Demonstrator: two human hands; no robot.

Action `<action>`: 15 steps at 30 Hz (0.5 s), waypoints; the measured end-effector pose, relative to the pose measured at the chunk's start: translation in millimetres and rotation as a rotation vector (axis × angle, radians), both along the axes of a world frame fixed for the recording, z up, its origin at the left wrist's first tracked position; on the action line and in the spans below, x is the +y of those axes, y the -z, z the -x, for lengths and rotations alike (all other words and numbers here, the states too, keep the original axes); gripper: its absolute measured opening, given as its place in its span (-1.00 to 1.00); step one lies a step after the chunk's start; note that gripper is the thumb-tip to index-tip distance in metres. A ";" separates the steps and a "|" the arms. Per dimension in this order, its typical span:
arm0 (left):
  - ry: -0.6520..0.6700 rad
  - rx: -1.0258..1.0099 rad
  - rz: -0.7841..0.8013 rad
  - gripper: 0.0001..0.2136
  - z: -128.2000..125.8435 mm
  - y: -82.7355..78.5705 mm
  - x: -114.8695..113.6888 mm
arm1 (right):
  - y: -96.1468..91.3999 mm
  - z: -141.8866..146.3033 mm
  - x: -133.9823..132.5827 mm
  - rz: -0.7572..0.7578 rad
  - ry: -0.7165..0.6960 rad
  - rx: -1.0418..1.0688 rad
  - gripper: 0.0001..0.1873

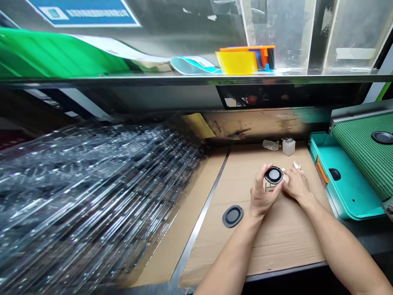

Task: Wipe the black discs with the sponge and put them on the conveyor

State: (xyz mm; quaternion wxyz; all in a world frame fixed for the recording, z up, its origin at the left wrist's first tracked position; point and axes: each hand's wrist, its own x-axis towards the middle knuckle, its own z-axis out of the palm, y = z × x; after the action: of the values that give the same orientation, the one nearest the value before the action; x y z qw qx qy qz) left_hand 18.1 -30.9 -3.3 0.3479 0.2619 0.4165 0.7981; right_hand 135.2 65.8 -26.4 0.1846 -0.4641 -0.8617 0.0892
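The person's left hand [263, 192] grips a round black disc [274, 175] with a grey centre, fingers closed around its rim, holding it up just above a cardboard sheet [276, 254] on the desk. The right hand [296, 184] sits against the disc's right side, with a small white scrap [286, 177] between them. Its fingers point away toward a white tip [296, 165], and it is hard to tell whether they are holding anything.

A flat, rounded black pad [232, 216] lies on the cardboard, left of the hands. Near the far edge stand a white bottle [289, 147] with a dark cap and a crumpled clear bag [271, 144]. Dark printed marks [269, 187] on the cardboard under the left hand cannot be read.

At the right edge, a teal tray [346, 192] holds a green mesh mat [359, 151] with a black disc [382, 137] on it. A high shelf [184, 80] carries a yellow box [236, 62]. Above it, a blue sign [82, 10] has white lettering too blurred to read.
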 end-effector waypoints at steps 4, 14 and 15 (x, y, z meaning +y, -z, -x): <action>-0.026 0.079 -0.055 -0.25 -4.7 1.4 -1.7 | 0.7 -0.4 2.9 0.008 0.009 -0.009 -0.65; -0.124 0.099 -0.059 -0.27 -3.8 9.3 -3.7 | -5.4 0.9 2.5 0.001 0.009 -0.024 -0.65; -0.151 0.161 -0.087 -0.30 -3.4 11.8 -3.2 | -5.6 1.1 2.6 0.004 0.010 -0.028 -0.65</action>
State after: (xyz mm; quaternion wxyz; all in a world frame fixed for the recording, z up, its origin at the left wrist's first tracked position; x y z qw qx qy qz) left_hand 21.5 -34.0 -15.1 0.2405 0.3079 0.4267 0.8156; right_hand 134.1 68.4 -20.8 0.1723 -0.4701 -0.8616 0.0836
